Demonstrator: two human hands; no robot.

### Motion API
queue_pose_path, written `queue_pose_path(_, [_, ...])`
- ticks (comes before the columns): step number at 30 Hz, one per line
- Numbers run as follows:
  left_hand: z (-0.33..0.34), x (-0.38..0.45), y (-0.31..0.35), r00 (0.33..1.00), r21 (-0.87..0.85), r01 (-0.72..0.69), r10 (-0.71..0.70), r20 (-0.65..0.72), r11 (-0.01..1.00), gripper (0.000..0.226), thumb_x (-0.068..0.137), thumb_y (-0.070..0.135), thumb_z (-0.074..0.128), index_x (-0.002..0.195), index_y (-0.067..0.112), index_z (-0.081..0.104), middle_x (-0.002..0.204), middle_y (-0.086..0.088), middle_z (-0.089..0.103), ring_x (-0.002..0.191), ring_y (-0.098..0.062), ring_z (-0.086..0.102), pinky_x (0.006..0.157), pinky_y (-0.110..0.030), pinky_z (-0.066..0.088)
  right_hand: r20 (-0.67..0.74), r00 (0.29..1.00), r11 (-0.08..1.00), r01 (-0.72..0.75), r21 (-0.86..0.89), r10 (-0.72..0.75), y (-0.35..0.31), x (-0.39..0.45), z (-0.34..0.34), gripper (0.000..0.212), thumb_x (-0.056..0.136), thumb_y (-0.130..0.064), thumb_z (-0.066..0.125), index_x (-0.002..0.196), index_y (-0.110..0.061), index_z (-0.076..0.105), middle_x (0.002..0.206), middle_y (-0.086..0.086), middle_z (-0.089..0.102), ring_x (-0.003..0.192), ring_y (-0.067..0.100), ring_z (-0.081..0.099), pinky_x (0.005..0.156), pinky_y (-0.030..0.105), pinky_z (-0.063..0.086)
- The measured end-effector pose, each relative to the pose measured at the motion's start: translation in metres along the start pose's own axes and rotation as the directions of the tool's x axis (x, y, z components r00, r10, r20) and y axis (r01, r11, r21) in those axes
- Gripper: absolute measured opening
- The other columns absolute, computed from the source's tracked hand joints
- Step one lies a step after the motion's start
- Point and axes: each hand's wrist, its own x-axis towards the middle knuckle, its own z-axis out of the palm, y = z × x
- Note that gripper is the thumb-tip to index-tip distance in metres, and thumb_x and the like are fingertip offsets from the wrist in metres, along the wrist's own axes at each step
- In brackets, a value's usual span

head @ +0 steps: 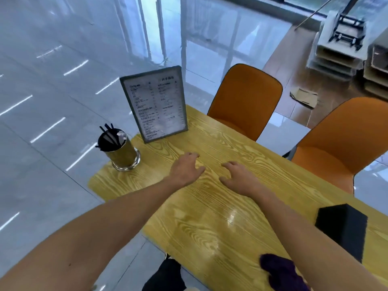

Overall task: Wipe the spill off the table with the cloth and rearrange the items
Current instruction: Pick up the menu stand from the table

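My left hand [185, 168] and my right hand [238, 178] rest side by side on the yellow wood-grain table [210, 225], fingers spread, holding nothing. A framed menu stand [154, 103] stands upright at the table's far left corner. To its left, near the edge, is a glass holder [120, 152] with several black straws. A dark purple cloth [281, 271] lies bunched at the near edge, partly under my right forearm. A black box [344, 224] sits at the right. I cannot make out any spill on the surface.
Two orange chairs [245, 101] [344, 143] stand along the table's far side. Glossy tiled floor [52, 91] surrounds the table. Shelving and cardboard [304, 96] lie at the back right. A dark shoe [165, 276] shows below the near edge.
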Motion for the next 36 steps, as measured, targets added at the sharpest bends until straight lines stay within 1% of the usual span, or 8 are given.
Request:
queue_pose_path(6, [-0.065,0.049,-0.042,0.969,-0.246,0.091,-0.143,-0.200,0.965,0.068,0.091,0.047,0.066,0.147,0.015,0.044,0.145,-0.009,0.048,0.132,-0.027,0.049,0.107,-0.043,0.045,-0.057,0.996,0.997,0.075,0.007,-0.074,-0.063,0.073,-0.048,0.065,0.096,-0.046,0.060,0.152,-0.020,0.041,0.156,0.007,0.041,0.138,0.027,0.045,0.107,0.043,0.044])
queue_pose_path(11, [-0.095,0.081,-0.058,0.828,-0.526,0.164,-0.407,-0.386,0.834,0.099,0.088,0.043,0.073,0.158,0.013,0.008,0.162,-0.014,0.017,0.149,-0.030,0.018,0.121,-0.046,0.025,-0.152,0.987,0.979,0.080,0.186,-0.051,-0.106,0.133,-0.071,0.076,0.094,-0.046,0.066,0.156,-0.019,0.032,0.159,0.007,0.039,0.141,0.028,0.044,0.110,0.048,0.044])
queue_pose_path(15, [-0.107,0.115,-0.070,0.697,-0.703,0.248,-0.626,-0.349,0.667,0.121,0.083,0.045,0.079,0.158,0.011,-0.010,0.166,-0.017,-0.002,0.153,-0.033,0.006,0.124,-0.045,0.018,-0.227,0.970,0.876,0.038,0.481,0.083,-0.135,0.184,-0.084,0.090,0.089,-0.039,0.076,0.159,-0.016,0.024,0.161,0.009,0.037,0.144,0.029,0.041,0.111,0.052,0.044])
queue_pose_path(20, [-0.120,0.149,-0.094,0.622,-0.813,0.317,-0.754,-0.210,0.488,0.125,0.081,0.042,0.081,0.158,0.011,-0.013,0.166,-0.017,-0.001,0.153,-0.036,0.007,0.122,-0.049,0.019,-0.166,0.973,0.701,0.008,0.714,0.158,-0.158,0.229,-0.104,0.098,0.091,-0.030,0.075,0.161,-0.018,0.009,0.166,0.009,0.026,0.149,0.030,0.032,0.113,0.051,0.039])
queue_pose_path(24, [-0.120,0.168,-0.116,0.604,-0.830,0.301,-0.767,-0.214,0.469,0.121,0.074,0.037,0.088,0.159,0.011,0.005,0.162,-0.017,0.022,0.149,-0.035,0.024,0.119,-0.051,0.029,-0.087,0.983,0.617,-0.031,0.786,0.161,-0.163,0.255,-0.105,0.098,0.090,-0.024,0.076,0.162,-0.018,0.010,0.166,0.007,0.028,0.147,0.029,0.035,0.111,0.048,0.039])
queue_pose_path(27, [-0.117,0.174,-0.127,0.598,-0.832,0.260,-0.758,-0.260,0.490,0.093,0.069,0.030,0.092,0.140,0.011,0.035,0.135,-0.013,0.050,0.124,-0.033,0.053,0.102,-0.051,0.049,-0.058,0.992,0.550,-0.015,0.835,0.115,-0.160,0.268,-0.097,0.072,0.089,-0.018,0.077,0.150,-0.015,0.039,0.148,0.002,0.052,0.132,0.027,0.054,0.102,0.046,0.050])
queue_pose_path(31, [-0.114,0.174,-0.135,0.604,-0.768,0.257,-0.718,-0.346,0.587,0.064,0.074,0.028,0.088,0.118,0.013,0.043,0.118,-0.009,0.053,0.109,-0.031,0.058,0.089,-0.048,0.054,-0.164,0.976,0.562,0.055,0.825,0.144,-0.152,0.271,-0.090,0.041,0.092,-0.016,0.072,0.130,-0.011,0.055,0.121,-0.002,0.065,0.109,0.018,0.062,0.089,0.037,0.056])
queue_pose_path(36, [-0.104,0.166,-0.135,0.687,-0.672,0.231,-0.607,-0.400,0.704,0.059,0.072,0.041,0.086,0.107,0.017,0.045,0.108,-0.005,0.058,0.096,-0.028,0.062,0.077,-0.051,0.057,-0.263,0.952,0.630,0.108,0.769,0.158,-0.123,0.249,-0.079,0.032,0.092,-0.014,0.072,0.123,-0.013,0.064,0.119,-0.004,0.070,0.097,-0.001,0.062,0.076,0.021,0.053])
